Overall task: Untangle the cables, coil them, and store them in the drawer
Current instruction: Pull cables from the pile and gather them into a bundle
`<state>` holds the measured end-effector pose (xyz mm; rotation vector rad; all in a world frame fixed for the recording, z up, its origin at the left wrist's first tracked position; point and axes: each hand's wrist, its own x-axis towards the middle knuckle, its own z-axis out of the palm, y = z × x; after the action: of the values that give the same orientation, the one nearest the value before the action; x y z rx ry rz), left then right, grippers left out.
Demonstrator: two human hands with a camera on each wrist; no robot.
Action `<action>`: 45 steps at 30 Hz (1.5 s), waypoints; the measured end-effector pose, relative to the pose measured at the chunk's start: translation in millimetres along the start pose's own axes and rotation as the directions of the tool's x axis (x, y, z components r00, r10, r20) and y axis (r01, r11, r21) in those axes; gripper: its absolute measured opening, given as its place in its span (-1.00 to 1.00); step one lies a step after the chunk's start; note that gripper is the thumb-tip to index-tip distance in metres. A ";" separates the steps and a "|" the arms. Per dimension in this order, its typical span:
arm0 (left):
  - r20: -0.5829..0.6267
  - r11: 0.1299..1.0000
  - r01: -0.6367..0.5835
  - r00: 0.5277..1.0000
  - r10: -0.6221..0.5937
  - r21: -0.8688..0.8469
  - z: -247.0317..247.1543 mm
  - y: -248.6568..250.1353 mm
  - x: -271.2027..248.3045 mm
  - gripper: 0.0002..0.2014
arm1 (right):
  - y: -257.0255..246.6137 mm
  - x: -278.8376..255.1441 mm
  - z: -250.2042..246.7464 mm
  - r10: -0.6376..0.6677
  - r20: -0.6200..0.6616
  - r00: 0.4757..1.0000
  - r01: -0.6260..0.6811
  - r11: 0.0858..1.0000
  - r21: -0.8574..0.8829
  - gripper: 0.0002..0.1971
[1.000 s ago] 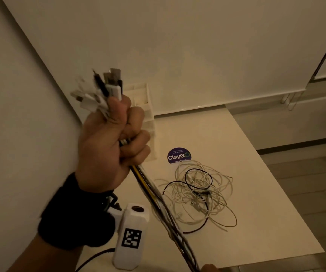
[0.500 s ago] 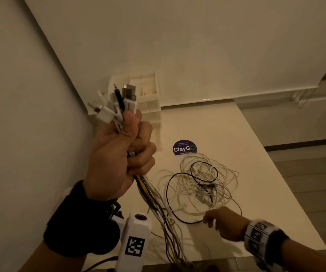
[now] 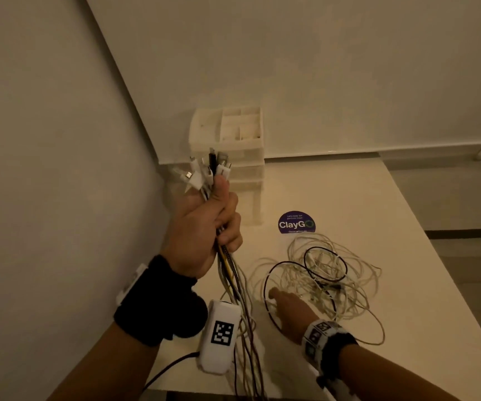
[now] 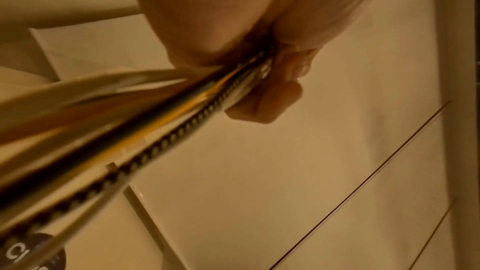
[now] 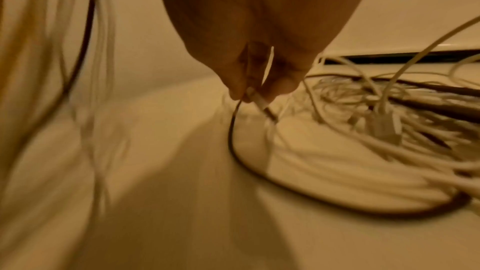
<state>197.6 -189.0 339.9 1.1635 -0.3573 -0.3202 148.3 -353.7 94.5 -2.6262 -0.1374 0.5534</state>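
My left hand is raised above the table and grips a bundle of cables in a fist, with white and black plug ends sticking out above the thumb. The left wrist view shows the same bundle of cables running out from under the curled fingers. A tangled pile of white and black cables lies on the table. My right hand is down at the pile's near left edge. In the right wrist view its fingertips pinch a thin black cable and a plug end.
A white drawer organiser stands at the back left corner against the wall. A round purple ClayGo sticker lies on the white table. The held cables hang past the table's front edge. Floor shows to the right.
My right hand came into view from below and moved up to the pile's left edge. My left hand with the bundle sits lower in view as the head tilted up.
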 end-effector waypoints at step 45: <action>-0.213 0.955 -0.191 0.947 0.240 0.227 134.5 -33.5 108.2 -0.45 | 25.5 -100.2 -228.8 0.001 -0.496 0.868 0.395 0.604 0.692 -0.61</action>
<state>234.6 -358.7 367.7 1.3343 -0.3078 0.0518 149.3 -488.5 306.2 -1.7518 -0.0308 -0.1135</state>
